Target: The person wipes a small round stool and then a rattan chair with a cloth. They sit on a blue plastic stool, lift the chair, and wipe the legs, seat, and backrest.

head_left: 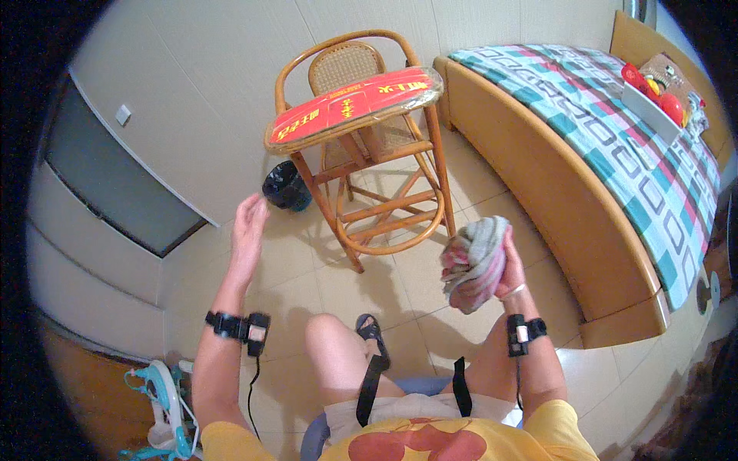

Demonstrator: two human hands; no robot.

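My right hand (510, 270) is closed on a bunched-up striped cloth (474, 265), grey with pink patches. It holds the cloth up in front of my right knee, with the thumb side and wrist showing beside the folds. My left hand (248, 221) is raised at the left, its fingers loosely bent and a little blurred, and I see nothing in it. The nearest thing to it is a black-lined waste bin (286, 187), apart from the fingertips in the picture. Ahead stands a rattan high chair (367, 154) with a red printed tray top (355, 106).
A wooden bed frame (538, 184) with a checked sheet (561, 100) runs along the right. On the bed is a white box (652, 111) with red items beside it. A turquoise and white wheeled frame (165, 411) stands at lower left. Tiled floor (369, 288) lies below.
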